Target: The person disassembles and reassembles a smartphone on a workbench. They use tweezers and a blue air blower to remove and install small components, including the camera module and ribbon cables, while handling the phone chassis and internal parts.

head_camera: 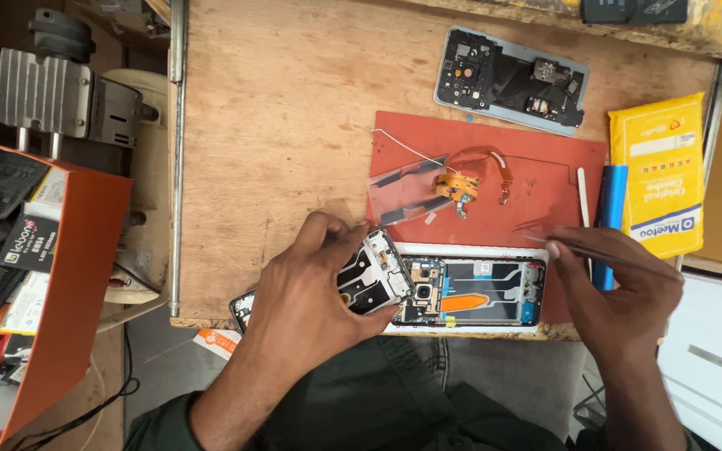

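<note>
My left hand (pixel 311 284) grips a phone frame (pixel 373 271) with exposed parts, held tilted at the near edge of the wooden table (pixel 277 125). Right of it lies an opened phone (pixel 474 291) showing its board and an orange strip. My right hand (pixel 620 288) pinches thin metal tweezers (pixel 536 238) whose tips point left, just above the opened phone's far edge. Both phones rest partly on a red mat (pixel 536 163).
On the mat lie an orange flex cable part (pixel 461 185), clear plastic strips (pixel 407 192), a white spudger (pixel 582 196) and a blue tool (pixel 610 221). A phone back shell (pixel 511 79) sits farther away, a yellow packet (pixel 660 171) at right, an orange box (pixel 68 284) of packets at left.
</note>
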